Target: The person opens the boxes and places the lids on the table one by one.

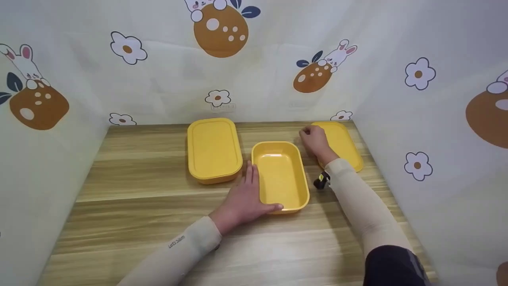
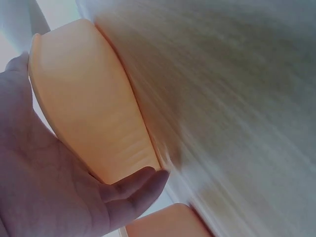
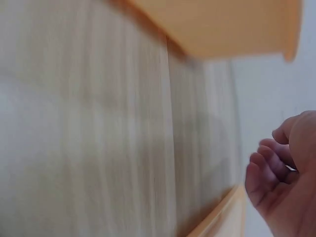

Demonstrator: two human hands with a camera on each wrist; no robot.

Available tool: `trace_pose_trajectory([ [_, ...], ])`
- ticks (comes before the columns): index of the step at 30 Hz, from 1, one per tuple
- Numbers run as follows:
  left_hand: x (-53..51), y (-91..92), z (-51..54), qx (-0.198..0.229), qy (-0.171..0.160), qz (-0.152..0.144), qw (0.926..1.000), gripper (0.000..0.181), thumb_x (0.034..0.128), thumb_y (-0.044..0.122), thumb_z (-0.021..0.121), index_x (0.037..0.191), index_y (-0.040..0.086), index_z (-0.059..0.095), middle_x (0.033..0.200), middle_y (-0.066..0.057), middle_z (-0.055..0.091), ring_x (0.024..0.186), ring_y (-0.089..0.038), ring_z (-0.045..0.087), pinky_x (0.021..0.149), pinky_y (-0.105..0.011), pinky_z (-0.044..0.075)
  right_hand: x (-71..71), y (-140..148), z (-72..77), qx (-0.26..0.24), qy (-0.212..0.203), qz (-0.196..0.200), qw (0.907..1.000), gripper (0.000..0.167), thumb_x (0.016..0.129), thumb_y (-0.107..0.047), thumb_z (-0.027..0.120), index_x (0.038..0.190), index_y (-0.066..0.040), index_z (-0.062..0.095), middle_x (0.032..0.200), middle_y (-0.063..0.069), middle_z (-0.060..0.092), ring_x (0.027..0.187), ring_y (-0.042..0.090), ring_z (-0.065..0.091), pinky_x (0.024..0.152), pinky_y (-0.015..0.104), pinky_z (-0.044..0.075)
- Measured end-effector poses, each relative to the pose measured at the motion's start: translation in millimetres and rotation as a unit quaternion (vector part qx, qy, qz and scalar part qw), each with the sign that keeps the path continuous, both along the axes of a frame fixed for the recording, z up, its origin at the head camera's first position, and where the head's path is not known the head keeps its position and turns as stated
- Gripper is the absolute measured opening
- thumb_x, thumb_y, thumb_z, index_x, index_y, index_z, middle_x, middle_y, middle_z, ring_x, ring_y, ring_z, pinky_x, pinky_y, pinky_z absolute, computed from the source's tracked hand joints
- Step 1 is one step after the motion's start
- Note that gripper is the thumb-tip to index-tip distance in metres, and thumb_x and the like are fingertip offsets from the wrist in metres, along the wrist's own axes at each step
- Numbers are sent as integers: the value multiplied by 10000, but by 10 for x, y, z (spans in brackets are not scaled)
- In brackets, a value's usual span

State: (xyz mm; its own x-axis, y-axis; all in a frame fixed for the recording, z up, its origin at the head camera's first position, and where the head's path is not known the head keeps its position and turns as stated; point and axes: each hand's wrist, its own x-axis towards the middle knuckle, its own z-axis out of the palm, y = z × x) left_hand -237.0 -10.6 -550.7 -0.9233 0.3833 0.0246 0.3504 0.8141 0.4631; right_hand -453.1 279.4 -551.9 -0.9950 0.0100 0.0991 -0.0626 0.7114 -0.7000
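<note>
The left arm (image 1: 158,254) reaches in from the near left of the open box (image 1: 282,180), its left hand (image 1: 244,200) laid round the box's near left corner, with the thumb (image 1: 273,207) over the near rim and the fingers (image 1: 249,174) along the left wall. The right arm (image 1: 367,214) slants in from the near right of the open box, putting the right hand (image 1: 316,142) just beside the box's far right corner, apart from it. The right fingers (image 3: 261,173) curl toward the palm, the right thumb (image 3: 286,131) close above them.
</note>
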Motion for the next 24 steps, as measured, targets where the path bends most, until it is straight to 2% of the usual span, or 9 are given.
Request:
trace_pose_trajectory([
  [3, 1, -19, 23, 223, -129, 138, 9996, 1461, 851, 943, 621, 1724, -93, 72, 1793, -332, 49, 1645, -470, 217, 1305, -600, 287, 122, -81, 38, -508, -308, 251, 9979, 326, 1094, -229, 624, 1111, 53, 786, 921, 109, 706, 855, 237, 635, 769, 328, 544],
  [5, 11, -30, 55, 377, -126, 239, 9989, 1419, 879, 917, 619, 1727, -86, 81, 1794, -328, 77, 1627, -475, 269, 1285, -616, 321, 217, -111, 64, -906, -630, 338, 9933, 366, 1117, -271, 625, 1142, 65, 768, 906, 89, 675, 848, 245, 628, 711, 290, 522],
  [7, 34, -53, 90, 583, -116, 337, 9977, 1339, 920, 842, 655, 1728, -80, 117, 1791, -322, 126, 1604, -475, 323, 1252, -634, 368, 313, -130, 92, -1262, -899, 393, 9871, 407, 1132, -306, 619, 1180, 75, 756, 920, 96, 675, 853, 261, 639, 694, 302, 538],
  [9, 65, -98, 128, 899, -125, 416, 9950, 1212, 962, 725, 705, 1722, -67, 192, 1776, -311, 197, 1574, -470, 379, 1223, -643, 406, 405, -151, 124, -1429, -1037, 406, 9835, 416, 1136, -328, 621, 1207, 57, 759, 967, 112, 688, 890, 284, 653, 738, 351, 572],
  [11, 88, -162, 154, 1319, -168, 511, 9898, 1035, 992, 577, 754, 1688, -49, 312, 1715, -286, 337, 1516, -446, 464, 1195, -625, 448, 476, -179, 151, -1487, -1102, 431, 9818, 398, 1134, -326, 626, 1207, 39, 767, 970, 109, 691, 865, 256, 656, 752, 379, 584],
  [13, 99, -231, 165, 1866, -356, 691, 9793, 851, 1008, 459, 777, 1628, -12, 435, 1597, -235, 494, 1416, -395, 567, 1143, -588, 504, 533, -206, 171, -1474, -1105, 457, 9818, 372, 1130, -312, 632, 1200, 22, 779, 973, 101, 701, 841, 212, 656, 747, 353, 585],
  [16, 85, -316, 149, 2714, -715, 948, 9551, 605, 1029, 331, 780, 1494, 7, 568, 1367, -159, 639, 1206, -324, 674, 1041, -525, 570, 588, -231, 173, -1441, -1113, 501, 9820, 361, 1131, -297, 626, 1220, 17, 781, 1016, 122, 723, 850, 187, 664, 729, 283, 575],
  [19, 54, -361, 96, 3318, -1130, 1083, 9303, 449, 1029, 221, 769, 1383, -11, 620, 1256, -150, 680, 1125, -299, 687, 997, -474, 584, 624, -245, 156, -1403, -1113, 517, 9825, 387, 1142, -301, 610, 1283, 26, 763, 1125, 157, 740, 930, 206, 681, 759, 252, 574],
  [24, 29, -340, 6, 3837, -1756, 1169, 8990, 355, 979, 135, 755, 1270, -21, 623, 1188, -147, 660, 1078, -255, 644, 926, -409, 586, 669, -263, 128, -1490, -1025, 466, 9824, 399, 1147, -283, 605, 1333, 43, 741, 1228, 208, 740, 1017, 257, 698, 806, 261, 577],
])
